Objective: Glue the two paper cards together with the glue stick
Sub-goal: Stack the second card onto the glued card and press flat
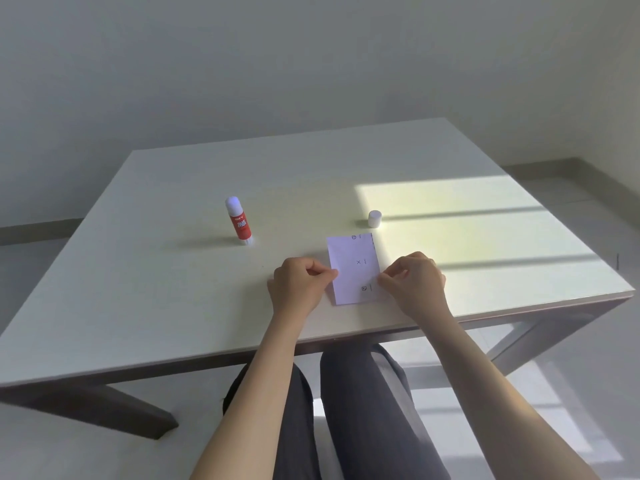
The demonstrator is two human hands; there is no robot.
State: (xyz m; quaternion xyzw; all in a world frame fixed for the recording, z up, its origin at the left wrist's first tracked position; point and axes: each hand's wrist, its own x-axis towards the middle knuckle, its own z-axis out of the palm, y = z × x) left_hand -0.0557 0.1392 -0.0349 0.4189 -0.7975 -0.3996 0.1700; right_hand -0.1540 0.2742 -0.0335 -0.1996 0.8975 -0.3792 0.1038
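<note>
So the paper card (353, 268) is lying flat on the white surface (173, 289), close to the near edge, and honestly I can only make out 1 sheet from up here, so if the 2nd card is under it I can't tell. It's got a small X printed around the middle and a couple of tiny marks along its right side. The left hand (298, 289) is at the card's left edge, thumb and forefinger pinched shut right on that edge, other fingers curled in. The right hand (414, 284) does the same on the card's right edge, fingertips closed on the paper. The glue stick (238, 220) stands upright well off to the left of the card and a bit farther back, red body, cap off with the pale glue tip showing. Its white cap (374, 218) sits by itself just behind the card's far right corner, not touching it, right at the edge of a sunlit patch (467, 216) that covers the surface to the right of the card.
</note>
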